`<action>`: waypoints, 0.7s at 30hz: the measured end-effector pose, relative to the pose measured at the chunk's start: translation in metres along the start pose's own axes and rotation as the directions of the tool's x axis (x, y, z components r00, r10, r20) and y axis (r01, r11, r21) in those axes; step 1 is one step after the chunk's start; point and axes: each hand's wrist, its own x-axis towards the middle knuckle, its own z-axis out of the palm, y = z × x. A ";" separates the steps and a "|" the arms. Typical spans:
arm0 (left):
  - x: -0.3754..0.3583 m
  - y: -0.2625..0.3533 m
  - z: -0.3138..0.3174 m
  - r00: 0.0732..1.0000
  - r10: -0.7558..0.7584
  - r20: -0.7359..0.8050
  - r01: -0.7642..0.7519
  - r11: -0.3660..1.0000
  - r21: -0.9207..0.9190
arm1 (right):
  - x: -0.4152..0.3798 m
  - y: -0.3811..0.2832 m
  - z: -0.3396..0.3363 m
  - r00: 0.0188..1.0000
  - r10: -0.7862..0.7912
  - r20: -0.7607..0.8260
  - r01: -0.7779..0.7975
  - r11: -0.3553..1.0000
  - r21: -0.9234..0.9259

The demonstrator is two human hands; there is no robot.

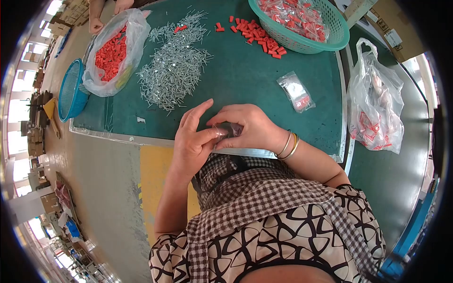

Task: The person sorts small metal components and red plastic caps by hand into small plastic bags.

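Close to the table's front edge, my left hand and my right hand meet around a small clear plastic bag. Thumb and fingers of both hands pinch it; what is inside the bag is hard to make out. A bangle circles my right wrist. Beyond my left hand lies a big pile of metal screws or nails. Farther up and right of my hands, a filled clear packet with a red piece in it rests on the green table.
Loose red plastic pieces lie beside a green basket of filled packets. A plastic bag of red pieces and a blue basket are at left. Another person's hand is behind. A white carrier bag sits right.
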 end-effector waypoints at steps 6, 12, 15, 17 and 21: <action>0.002 0.003 -0.001 1.000 -0.004 -0.019 0.005 0.998 0.062 | -0.002 0.003 0.008 0.986 -0.121 -0.113 0.105 0.985 -0.136; 0.002 0.007 0.000 1.000 -0.022 0.001 0.022 0.999 0.038 | -0.002 0.002 0.006 0.976 -0.133 -0.170 0.112 0.985 -0.130; 0.003 0.008 0.000 1.000 -0.015 0.025 0.013 0.998 0.063 | -0.001 0.003 0.008 0.957 -0.195 -0.217 0.164 0.975 -0.153; 0.002 0.008 0.000 0.999 -0.023 0.026 0.022 0.999 0.049 | -0.001 0.004 0.008 0.965 -0.168 -0.204 0.149 0.983 -0.105; 0.000 0.005 0.004 0.994 -0.102 -0.046 0.093 0.982 -0.165 | -0.002 0.007 0.006 0.982 0.031 -0.187 -0.015 0.996 0.086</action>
